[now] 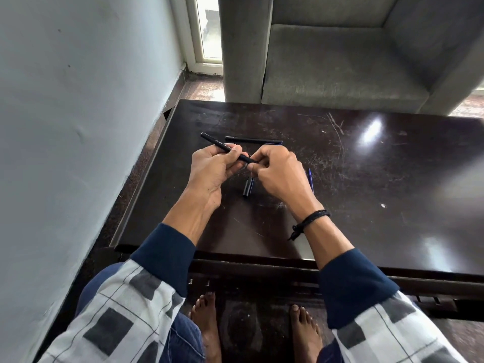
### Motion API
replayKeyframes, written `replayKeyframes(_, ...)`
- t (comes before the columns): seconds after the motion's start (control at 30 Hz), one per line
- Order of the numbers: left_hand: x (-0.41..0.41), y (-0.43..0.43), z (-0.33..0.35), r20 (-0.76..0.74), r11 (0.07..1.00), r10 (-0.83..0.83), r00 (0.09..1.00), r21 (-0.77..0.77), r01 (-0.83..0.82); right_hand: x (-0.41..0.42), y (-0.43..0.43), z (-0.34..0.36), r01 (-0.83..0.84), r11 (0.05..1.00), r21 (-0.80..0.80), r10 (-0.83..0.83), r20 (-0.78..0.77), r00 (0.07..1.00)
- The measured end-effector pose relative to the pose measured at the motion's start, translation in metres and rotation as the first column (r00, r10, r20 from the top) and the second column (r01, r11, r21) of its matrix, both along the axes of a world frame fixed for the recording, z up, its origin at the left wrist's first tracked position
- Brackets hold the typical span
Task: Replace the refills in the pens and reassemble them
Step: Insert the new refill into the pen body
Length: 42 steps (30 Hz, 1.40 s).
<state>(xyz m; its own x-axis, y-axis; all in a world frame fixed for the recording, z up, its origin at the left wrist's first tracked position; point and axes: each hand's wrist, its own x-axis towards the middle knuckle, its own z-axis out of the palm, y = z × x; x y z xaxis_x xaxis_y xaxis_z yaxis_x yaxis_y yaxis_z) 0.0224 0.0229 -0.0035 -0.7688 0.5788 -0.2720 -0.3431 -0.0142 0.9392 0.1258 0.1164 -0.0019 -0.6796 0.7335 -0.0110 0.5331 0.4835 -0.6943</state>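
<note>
My left hand (213,167) grips a black pen barrel (217,144) that slants up to the left over the dark table (366,195). My right hand (279,174) pinches the barrel's near end, fingers curled round it; what it holds there is hidden. A second black pen (252,140) lies flat on the table just beyond both hands. Below the hands lies a short black pen part (247,188). A thin blue refill (310,180) rests on the table beside my right wrist.
A grey armchair (340,61) stands behind the table's far edge. A pale wall (78,100) runs close along the left side. My bare feet (251,331) rest on the floor under the table's near edge.
</note>
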Motion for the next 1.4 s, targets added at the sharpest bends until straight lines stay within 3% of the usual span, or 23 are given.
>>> replayKeyframes(1.1,-0.0033,0.0008,-0.0013,0.005,1.0,-0.001,1.0,-0.013,0.001,-0.0002,-0.0002,0.0,-0.011,1.0,0.001,0.011,-0.012,1.0)
replayKeyframes(1.27,-0.0039,0.0006,-0.0015,-0.004,0.999,-0.029,1.0,-0.015,0.029,-0.0002,0.0021,0.0027,-0.026,0.997,-0.071,0.026,-0.001,1.0)
replayKeyframes(1.4,-0.0059,0.0005,-0.0007,-0.012,0.998,-0.059,0.998,0.005,0.059,-0.0014,0.0048,0.0008,-0.038,0.977,-0.212,0.021,-0.083,0.996)
